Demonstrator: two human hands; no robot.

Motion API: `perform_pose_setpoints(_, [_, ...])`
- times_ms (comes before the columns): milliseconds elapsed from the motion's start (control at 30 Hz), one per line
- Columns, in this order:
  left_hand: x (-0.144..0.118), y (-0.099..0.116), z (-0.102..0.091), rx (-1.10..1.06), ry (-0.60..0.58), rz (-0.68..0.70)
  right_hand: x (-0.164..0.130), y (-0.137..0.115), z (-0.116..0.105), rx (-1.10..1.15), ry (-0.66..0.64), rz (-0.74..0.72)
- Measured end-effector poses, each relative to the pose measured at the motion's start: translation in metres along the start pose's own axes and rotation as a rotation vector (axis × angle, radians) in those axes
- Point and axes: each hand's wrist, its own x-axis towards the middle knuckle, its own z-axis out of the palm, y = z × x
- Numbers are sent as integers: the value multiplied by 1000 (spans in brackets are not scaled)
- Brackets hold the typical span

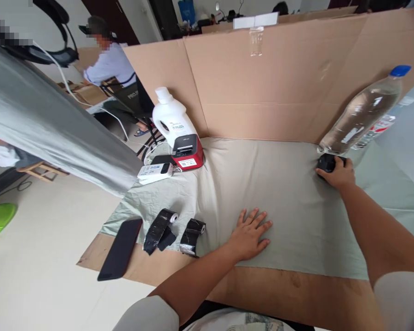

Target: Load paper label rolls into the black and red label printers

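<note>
- Our right grip (343,174) is closed around a black object (326,162), which lies between thumb and fingers: the thumb along its near left side, the fingertips at its right.
- The black object is at the right of the table (286,286), over the pale cloth (279,184); we cannot tell whether its underside touches the cloth.
- Just beyond it is a large bottle (364,115) with a blue cap, a smaller bottle (376,132) partly hidden behind; a cardboard panel (279,87) rises at the back.
- Our left grip (249,236) is released, palm down on the cloth, all 5 digits spread, well apart from the black object.
- To its left we see 2 black rolls (158,226) and a dark phone (120,250).
- Farther back on the left, a red and black box (189,154) is in front of a white jug (174,118), with a white device (154,171) just beside the box.
</note>
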Motion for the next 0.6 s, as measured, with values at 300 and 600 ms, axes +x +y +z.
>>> perform_pose_setpoints(300, [-26,16,-9,-77,-151,44,-80,-49,36,-154,151,-420])
perform_pose_setpoints(600, [-18,-141,-166,-520,798,-547,-152,-166,77,318,-189,-906])
